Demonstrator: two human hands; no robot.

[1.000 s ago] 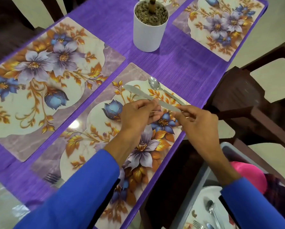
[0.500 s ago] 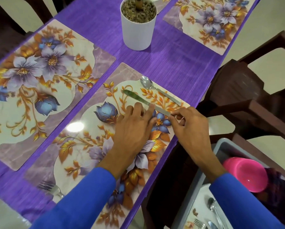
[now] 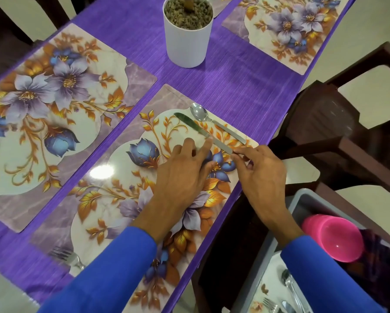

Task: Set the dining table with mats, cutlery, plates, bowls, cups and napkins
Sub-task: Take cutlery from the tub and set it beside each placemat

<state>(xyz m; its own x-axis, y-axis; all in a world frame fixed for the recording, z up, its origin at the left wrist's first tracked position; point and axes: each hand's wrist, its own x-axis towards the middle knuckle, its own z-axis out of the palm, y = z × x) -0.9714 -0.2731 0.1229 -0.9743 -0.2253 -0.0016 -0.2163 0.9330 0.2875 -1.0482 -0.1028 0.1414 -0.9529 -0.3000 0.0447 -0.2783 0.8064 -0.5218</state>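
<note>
Head view has you squaring the knife [image 3: 202,132] beside the spoon [image 3: 214,122] at the near mat's [image 3: 126,195] far right corner: your right hand [image 3: 260,177] pinches the handle end, your left hand [image 3: 182,175] lies flat, fingers straight, one fingertip nudging the knife parallel. Fork [image 3: 68,258] waits at the mat's left edge.

tabletop [image 3: 246,86]: covered in purple cloth
mats: three floral ones [image 3: 148,177], [image 3: 42,123], [image 3: 286,30] lying flat
pot [image 3: 187,39]: white, upright, between the mats
</note>
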